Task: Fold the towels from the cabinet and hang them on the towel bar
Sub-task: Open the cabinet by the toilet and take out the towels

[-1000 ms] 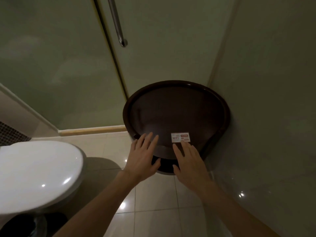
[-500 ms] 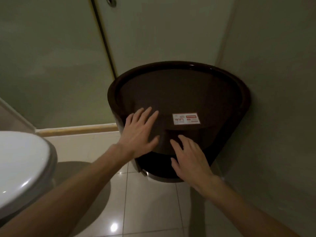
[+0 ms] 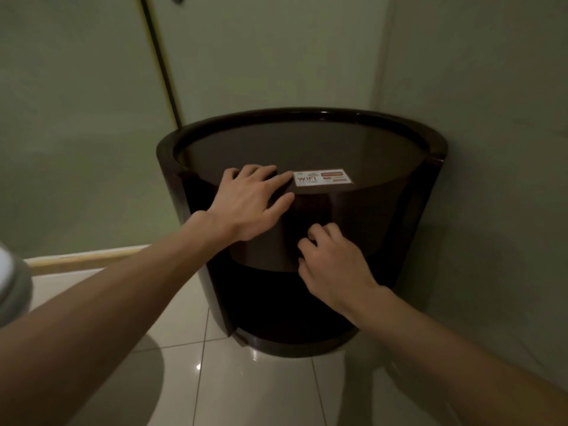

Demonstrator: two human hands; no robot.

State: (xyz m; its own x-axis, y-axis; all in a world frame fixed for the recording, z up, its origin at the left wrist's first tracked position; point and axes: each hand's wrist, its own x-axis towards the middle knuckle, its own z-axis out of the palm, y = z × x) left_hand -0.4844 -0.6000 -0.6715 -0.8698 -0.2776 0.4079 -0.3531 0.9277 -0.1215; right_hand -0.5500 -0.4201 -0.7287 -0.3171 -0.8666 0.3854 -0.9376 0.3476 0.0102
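The cabinet [image 3: 399, 210] stands on the floor [image 3: 261, 392] in a corner. The side wall [image 3: 491, 149] is right up against it on the right. The back wall [image 3: 261, 56] is behind it.

A sticker [image 3: 322, 178] lies on top of the cabinet, near the front edge. The left hand [image 3: 249, 201] rests on the top too, over the front edge, just left of the sticker. The right hand [image 3: 332, 265] is lower down, against the front of the cabinet, below the sticker. The two hands are apart.

A low step [image 3: 89, 256] runs along the foot of the back wall, left of the cabinet. The toilet [image 3: 12, 290] is at the far left, well apart from the cabinet.
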